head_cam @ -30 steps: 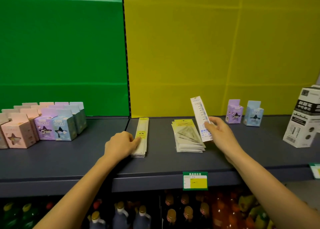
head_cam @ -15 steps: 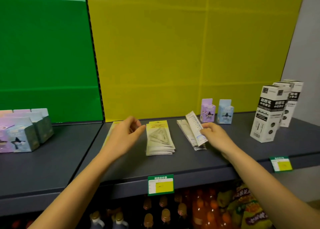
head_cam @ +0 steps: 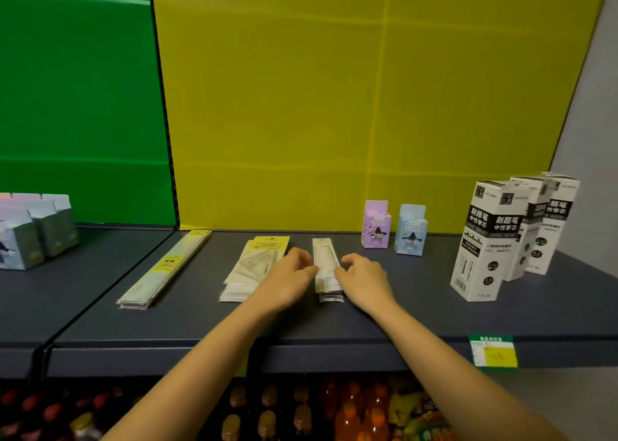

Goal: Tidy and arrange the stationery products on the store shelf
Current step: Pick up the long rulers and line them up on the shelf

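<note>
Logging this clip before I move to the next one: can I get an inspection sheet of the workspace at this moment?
Surface: dark grey shelf, mostly bare at its front.
Job's things: short ruler stack between both hands; set-square packs fanned unevenly; long ruler packs lying diagonally; purple box and blue box upright at the back; white refill boxes upright at right; pastel boxes on the left bay.
Clutter: nothing seen.
Hands: left hand and right hand flank the short ruler stack, fingers at its long edges.
Cables: nothing seen.
Surroundings: green and yellow back panels, price tag, bottles below.
</note>
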The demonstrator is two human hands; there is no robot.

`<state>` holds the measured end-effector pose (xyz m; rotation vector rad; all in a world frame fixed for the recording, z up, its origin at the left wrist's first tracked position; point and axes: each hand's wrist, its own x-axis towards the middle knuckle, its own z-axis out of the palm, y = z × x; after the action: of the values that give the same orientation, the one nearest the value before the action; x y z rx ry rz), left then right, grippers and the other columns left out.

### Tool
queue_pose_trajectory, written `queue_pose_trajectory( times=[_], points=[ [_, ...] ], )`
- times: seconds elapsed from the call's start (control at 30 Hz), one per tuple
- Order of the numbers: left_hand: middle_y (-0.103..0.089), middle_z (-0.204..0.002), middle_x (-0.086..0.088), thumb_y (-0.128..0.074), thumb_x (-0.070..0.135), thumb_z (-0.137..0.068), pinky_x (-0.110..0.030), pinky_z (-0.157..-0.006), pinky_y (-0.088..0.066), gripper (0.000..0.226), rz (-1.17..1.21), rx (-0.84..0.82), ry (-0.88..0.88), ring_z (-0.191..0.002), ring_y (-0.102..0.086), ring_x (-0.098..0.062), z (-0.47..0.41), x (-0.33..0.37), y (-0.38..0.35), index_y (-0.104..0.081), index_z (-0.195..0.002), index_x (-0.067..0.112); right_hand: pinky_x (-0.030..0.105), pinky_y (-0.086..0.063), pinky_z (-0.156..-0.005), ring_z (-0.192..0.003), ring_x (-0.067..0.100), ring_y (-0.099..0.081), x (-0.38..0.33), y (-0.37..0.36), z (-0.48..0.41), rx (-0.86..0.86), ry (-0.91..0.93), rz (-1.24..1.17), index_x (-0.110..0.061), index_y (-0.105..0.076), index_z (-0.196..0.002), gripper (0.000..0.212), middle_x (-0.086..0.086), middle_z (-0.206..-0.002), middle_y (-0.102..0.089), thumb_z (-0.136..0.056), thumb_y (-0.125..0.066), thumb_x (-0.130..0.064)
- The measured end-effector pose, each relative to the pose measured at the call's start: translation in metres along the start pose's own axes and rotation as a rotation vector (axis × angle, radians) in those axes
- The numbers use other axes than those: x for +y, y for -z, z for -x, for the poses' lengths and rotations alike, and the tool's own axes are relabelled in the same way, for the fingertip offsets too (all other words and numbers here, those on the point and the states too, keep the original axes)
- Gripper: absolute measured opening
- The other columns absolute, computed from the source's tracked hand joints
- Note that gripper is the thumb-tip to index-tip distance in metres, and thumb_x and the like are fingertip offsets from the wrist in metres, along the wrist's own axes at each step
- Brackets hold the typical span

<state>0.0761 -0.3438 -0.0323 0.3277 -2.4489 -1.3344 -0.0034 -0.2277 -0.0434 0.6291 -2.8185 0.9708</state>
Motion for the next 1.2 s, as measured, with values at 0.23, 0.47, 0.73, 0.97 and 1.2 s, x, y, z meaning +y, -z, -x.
queue_pose_trajectory(
  times=[0.23,0.47,0.73,0.97,1.2],
  points=[
    [-0.050,-0.122,-0.008,-0.042,0.011,-0.094,-0.013,-0.060,-0.034,0.037,0.155,-0.065,0.144,-0.093,-0.044,-0.011,-0.014,0.010,-0.023,-0.037,-0.130,0.004,0.039,-0.046,-0.086,-0.111,0.034,-0.055,0.003,0.006,-0.004,-0.055,0.060,0.095,-0.015,-0.058,-0.118,0.039,0.013,-0.121,-0.062,-0.093,-0.041,-0.040],
    [-0.043,-0.126,-0.035,-0.038,-0.001,-0.092,-0.014,-0.051,-0.042,0.013,0.392,-0.092,0.248,-0.081,-0.059,-0.020,-0.018,0.012,-0.030,-0.049,-0.097,0.000,0.037,-0.043,-0.077,-0.101,0.034,-0.058,0.009,0.002,-0.007,-0.151,0.125,0.094,-0.011,-0.064,-0.103,0.046,0.015,-0.109,-0.065,-0.097,-0.028,-0.039],
    [-0.057,-0.110,-0.002,-0.033,0.010,-0.097,-0.030,-0.076,-0.045,0.046,0.620,-0.060,0.247,-0.092,-0.056,-0.018,-0.032,0.011,-0.037,-0.023,-0.142,0.006,0.025,-0.037,-0.097,-0.124,0.021,-0.050,-0.007,0.007,-0.011,-0.351,-0.175,-0.916,-0.006,-0.044,-0.134,0.044,0.013,-0.134,-0.053,-0.101,-0.027,-0.030],
    [-0.030,-0.152,-0.001,-0.037,0.041,-0.094,-0.032,-0.101,-0.037,0.060,0.618,-0.077,0.267,-0.133,-0.040,-0.021,-0.046,0.000,-0.048,-0.014,-0.147,0.023,0.040,-0.040,-0.107,-0.122,0.024,-0.054,-0.013,-0.010,-0.017,-0.384,-0.271,-1.112,-0.011,-0.052,-0.129,0.056,0.011,-0.132,-0.057,-0.096,-0.028,-0.049],
    [-0.020,-0.156,0.000,-0.043,0.050,-0.085,-0.041,-0.116,-0.021,0.075,0.530,-0.052,0.229,-0.141,-0.025,-0.022,-0.052,0.006,-0.048,-0.012,-0.148,0.023,0.033,-0.026,-0.111,-0.139,0.018,-0.030,-0.009,0.011,-0.014,-0.413,-0.208,-1.021,-0.012,-0.029,-0.144,0.057,-0.005,-0.145,-0.034,-0.098,-0.024,-0.046]
  ],
)
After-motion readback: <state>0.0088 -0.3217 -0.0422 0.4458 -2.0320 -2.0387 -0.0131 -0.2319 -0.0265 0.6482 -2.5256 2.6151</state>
